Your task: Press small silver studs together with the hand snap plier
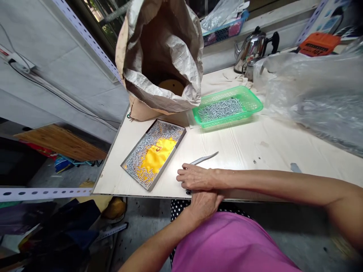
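My right hand [195, 176] rests at the front edge of the table, its fingers curled downward. My left hand [205, 204] is just below and against it, its fingers mostly hidden by the right hand. A slim grey curved tool, like tweezers [205, 157], points away from beside my right knuckles; whether my fingers touch it is unclear. Small black parts [188, 192] show under the right fingers. Left of my hands, a shallow metal tray [164, 166] holds many small silver screw-like pieces [136, 155] and a bright yellow patch [157, 155].
A large open paper sack [195, 75] stands at the back left. Behind the tray's right side, a green plastic basket [249, 109] holds more silver pieces. A steel kettle [252, 47], clear plastic sheeting [314, 83] and an orange object [319, 43] occupy the back right.
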Demonstrator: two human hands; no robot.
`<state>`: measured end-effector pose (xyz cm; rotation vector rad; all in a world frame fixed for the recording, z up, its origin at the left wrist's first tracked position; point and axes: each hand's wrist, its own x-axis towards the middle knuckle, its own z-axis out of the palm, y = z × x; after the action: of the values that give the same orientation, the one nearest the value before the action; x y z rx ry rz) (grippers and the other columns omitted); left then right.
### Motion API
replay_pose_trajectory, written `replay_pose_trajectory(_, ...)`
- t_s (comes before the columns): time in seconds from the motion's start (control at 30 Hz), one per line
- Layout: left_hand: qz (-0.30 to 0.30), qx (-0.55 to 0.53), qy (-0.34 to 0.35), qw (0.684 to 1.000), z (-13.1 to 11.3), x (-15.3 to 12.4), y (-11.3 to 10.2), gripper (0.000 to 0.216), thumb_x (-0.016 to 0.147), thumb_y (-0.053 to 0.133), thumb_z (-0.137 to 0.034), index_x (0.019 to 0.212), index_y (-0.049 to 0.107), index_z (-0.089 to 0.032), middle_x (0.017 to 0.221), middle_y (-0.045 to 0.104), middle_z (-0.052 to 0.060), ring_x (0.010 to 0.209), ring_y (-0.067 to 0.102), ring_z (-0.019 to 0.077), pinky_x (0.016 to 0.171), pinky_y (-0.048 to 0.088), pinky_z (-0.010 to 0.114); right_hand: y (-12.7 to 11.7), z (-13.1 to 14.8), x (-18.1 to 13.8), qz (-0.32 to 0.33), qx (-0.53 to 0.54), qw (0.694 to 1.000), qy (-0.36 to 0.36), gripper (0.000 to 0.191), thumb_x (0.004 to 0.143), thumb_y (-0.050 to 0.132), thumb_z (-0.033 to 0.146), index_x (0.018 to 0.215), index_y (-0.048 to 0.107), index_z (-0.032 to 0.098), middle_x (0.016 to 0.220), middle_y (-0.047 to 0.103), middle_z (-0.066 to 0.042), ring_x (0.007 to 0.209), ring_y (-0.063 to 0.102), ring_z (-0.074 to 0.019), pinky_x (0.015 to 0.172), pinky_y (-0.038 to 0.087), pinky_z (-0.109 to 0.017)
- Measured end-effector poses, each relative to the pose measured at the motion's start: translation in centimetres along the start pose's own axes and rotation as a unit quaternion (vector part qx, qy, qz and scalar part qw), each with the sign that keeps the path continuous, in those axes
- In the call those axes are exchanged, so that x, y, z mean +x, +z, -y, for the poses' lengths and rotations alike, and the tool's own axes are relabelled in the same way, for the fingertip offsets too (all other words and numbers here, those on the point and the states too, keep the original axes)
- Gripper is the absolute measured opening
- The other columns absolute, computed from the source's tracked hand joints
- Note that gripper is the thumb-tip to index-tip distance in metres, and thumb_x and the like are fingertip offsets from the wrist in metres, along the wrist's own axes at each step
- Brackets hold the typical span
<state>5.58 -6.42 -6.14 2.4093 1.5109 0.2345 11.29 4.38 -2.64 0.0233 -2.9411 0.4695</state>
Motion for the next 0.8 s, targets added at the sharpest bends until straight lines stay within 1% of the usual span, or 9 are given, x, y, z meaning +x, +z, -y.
replay_pose_trajectory(0.07, 0.008, 0.02, 0.006, 1.0, 0.1, 0.0, 0.2, 0.034, 0.097, 0.038, -0.023, 0.118, 0.063, -0.014, 0.107, 0.07, 0.016, 0.099, 0.067, 0.0305, 0.086, 0.054, 0.043, -0.1, -0.5, -0.1, 0.0, -0.01, 1.0, -0.02, 0.018, 0.081, 0.064, 0.01, 0.066, 0.062, 0.019, 0.084, 0.057, -0.005, 0.085, 0.044, -0.0203, 0.078, 0.032, -0.035)
replay_pose_trajectory(0.17, -0.007, 0.029, 0.01, 1.0, 0.3, 0.1, 0.2, 0.033, 0.098, 0.037, -0.022, 0.116, 0.062, -0.014, 0.101, 0.071, 0.015, 0.09, 0.069, 0.0289, 0.078, 0.056, 0.041, -0.4, -1.3, -0.3, -0.007, 0.005, 1.0, -0.019, 0.017, 0.086, 0.063, 0.018, 0.069, 0.063, 0.021, 0.083, 0.059, -0.004, 0.086, 0.045, -0.0202, 0.075, 0.032, -0.034)
replay_pose_trajectory(0.27, -0.043, 0.005, 0.037, 0.998, 0.4, 0.2, -0.4, 0.036, 0.098, 0.042, -0.026, 0.13, 0.053, -0.013, 0.114, 0.068, 0.015, 0.106, 0.065, 0.0285, 0.089, 0.055, 0.042, -1.1, -2.4, -1.2, -0.031, 0.039, 0.999, 0.018, 0.013, 0.093, 0.057, 0.03, 0.091, 0.068, 0.023, 0.095, 0.061, -0.004, 0.091, 0.048, -0.0199, 0.076, 0.034, -0.033)
replay_pose_trajectory(0.37, -0.073, -0.011, 0.07, 0.995, 0.5, 0.4, -0.9, 0.043, 0.097, 0.046, -0.025, 0.138, 0.045, -0.012, 0.138, 0.054, 0.017, 0.133, 0.047, 0.0292, 0.108, 0.043, 0.046, -1.9, -3.8, -3.5, -0.088, 0.038, 0.988, 0.124, 0.023, 0.097, 0.051, 0.031, 0.111, 0.065, 0.02, 0.107, 0.061, -0.008, 0.095, 0.049, -0.0205, 0.078, 0.035, -0.033)
replay_pose_trajectory(0.43, -0.08, -0.013, 0.07, 0.994, 0.5, 0.4, -0.9, 0.043, 0.097, 0.046, -0.026, 0.138, 0.045, -0.013, 0.143, 0.05, 0.016, 0.139, 0.04, 0.0285, 0.112, 0.038, 0.048, -2.1, -4.8, -5.7, -0.103, 0.004, 0.978, 0.183, 0.025, 0.094, 0.056, 0.031, 0.115, 0.064, 0.021, 0.112, 0.06, -0.01, 0.099, 0.047, -0.0232, 0.08, 0.035, -0.035)
replay_pose_trajectory(0.57, -0.077, -0.025, 0.063, 0.995, 0.1, 0.4, -0.9, 0.04, 0.097, 0.047, -0.028, 0.135, 0.048, -0.014, 0.14, 0.054, 0.015, 0.139, 0.04, 0.0272, 0.113, 0.037, 0.049, -1.8, -6.1, -8.8, -0.096, -0.036, 0.966, 0.236, 0.021, 0.093, 0.057, 0.027, 0.112, 0.066, 0.023, 0.111, 0.061, -0.009, 0.103, 0.046, -0.0244, 0.083, 0.032, -0.037)
replay_pose_trajectory(0.7, -0.072, -0.046, 0.052, 0.995, -0.1, 0.6, -1.3, 0.04, 0.097, 0.049, -0.033, 0.133, 0.049, -0.015, 0.138, 0.055, 0.014, 0.139, 0.04, 0.0283, 0.113, 0.036, 0.051, -2.3, -6.2, -8.0, -0.104, -0.073, 0.945, 0.302, 0.021, 0.093, 0.058, 0.028, 0.111, 0.066, 0.021, 0.108, 0.062, -0.01, 0.101, 0.046, -0.0254, 0.083, 0.029, -0.038)
replay_pose_trajectory(0.73, -0.072, -0.049, 0.05, 0.995, -0.1, 0.7, -1.3, 0.042, 0.096, 0.049, -0.034, 0.134, 0.048, -0.015, 0.138, 0.054, 0.014, 0.139, 0.039, 0.0289, 0.113, 0.035, 0.052, -2.5, -5.8, -7.2, -0.105, -0.084, 0.943, 0.305, 0.024, 0.092, 0.059, 0.027, 0.114, 0.065, 0.021, 0.111, 0.062, -0.01, 0.102, 0.045, -0.0259, 0.083, 0.029, -0.038)
replay_pose_trajectory(0.8, -0.07, -0.051, 0.052, 0.995, 0.0, 0.9, -1.3, 0.047, 0.095, 0.052, -0.037, 0.135, 0.047, -0.014, 0.139, 0.053, 0.016, 0.138, 0.04, 0.0305, 0.112, 0.037, 0.052, -2.9, -4.6, -5.1, -0.094, -0.09, 0.955, 0.266, 0.027, 0.09, 0.062, 0.026, 0.116, 0.064, 0.022, 0.114, 0.061, -0.01, 0.103, 0.044, -0.0259, 0.08, 0.028, -0.037)
